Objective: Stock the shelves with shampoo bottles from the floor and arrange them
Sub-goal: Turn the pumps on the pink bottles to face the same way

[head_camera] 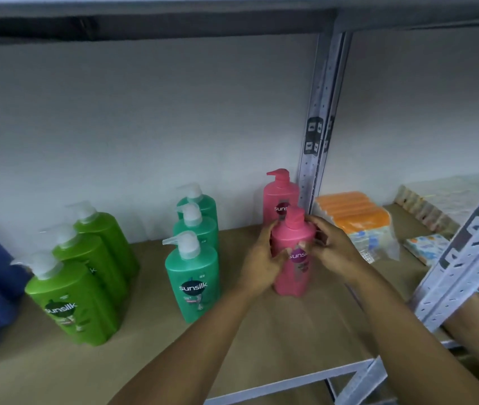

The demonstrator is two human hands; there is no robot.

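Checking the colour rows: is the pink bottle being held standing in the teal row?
No, the held pink bottle, gripped by the left hand and right hand, stands in front of the other pink bottle.

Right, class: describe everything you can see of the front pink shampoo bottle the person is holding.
The front pink bottle is glossy pink plastic with a matching pink pump top and a purple round "sunsilk" label. It stands upright on the brown shelf board, directly in front of a second pink bottle. The left hand grips its left side and the right hand its right, thumbs across the front. Its lower label is blurred.
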